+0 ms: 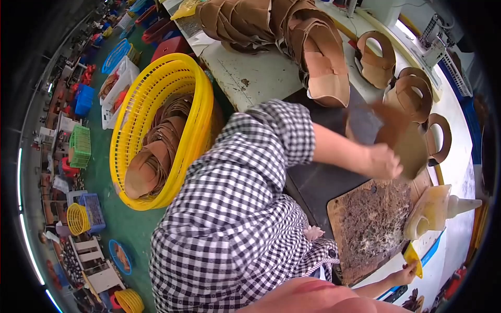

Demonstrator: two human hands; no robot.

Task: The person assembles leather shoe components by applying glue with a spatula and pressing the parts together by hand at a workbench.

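My left hand (385,163), reaching out from a black-and-white checked sleeve, has its fingers closed at the edge of a brown shoe upper (412,148). That piece is smeared by motion above a dark mat (318,180). At the lower right, my right hand (404,275) grips a yellow plastic scraper (413,259). Between the hands lies a wooden board (368,224) crusted with dried residue. A translucent yellowish squeeze bottle (430,213) with a pale nozzle lies at the board's right edge, close to the scraper.
Several looped brown uppers (377,60) lie along the table's right side. Stacked uppers (326,68) fill its far part. Left of my arm stands a yellow basket (204,104) holding more pieces. Other baskets, such as a green crate (80,147), stand farther left.
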